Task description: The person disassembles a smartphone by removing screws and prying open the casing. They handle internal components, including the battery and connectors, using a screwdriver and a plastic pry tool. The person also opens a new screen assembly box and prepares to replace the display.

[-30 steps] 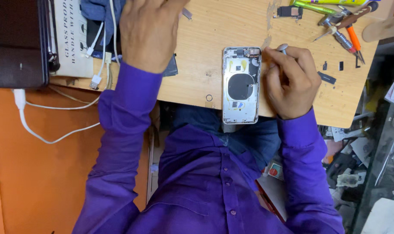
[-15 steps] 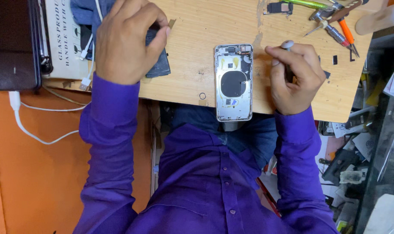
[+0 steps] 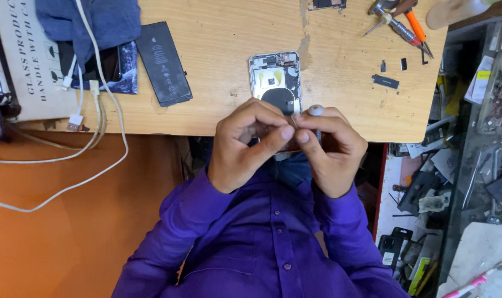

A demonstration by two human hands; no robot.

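Here both hands met over the near edge of the desk (image 3: 218, 118), just at the near end of the opened phone housing (image 3: 275, 80), which lay flat on the wood with its dark round coil showing. The left hand (image 3: 245, 146) had its fingers (image 3: 287, 132) curled and pressed tip to tip against those of the right hand (image 3: 331, 149); whatever small part they pinched between them was too small to tell. A thin tool with a pale rounded cap (image 3: 315, 110) stuck out of the right hand's grip, its shaft hidden.

Left of the housing lay a black phone battery (image 3: 163, 63), well apart from the fingers, and farther left a white cable (image 3: 96, 105) trailed off the desk. At the far right corner lay an orange-handled screwdriver (image 3: 415, 25) and a few small black parts (image 3: 385, 81).
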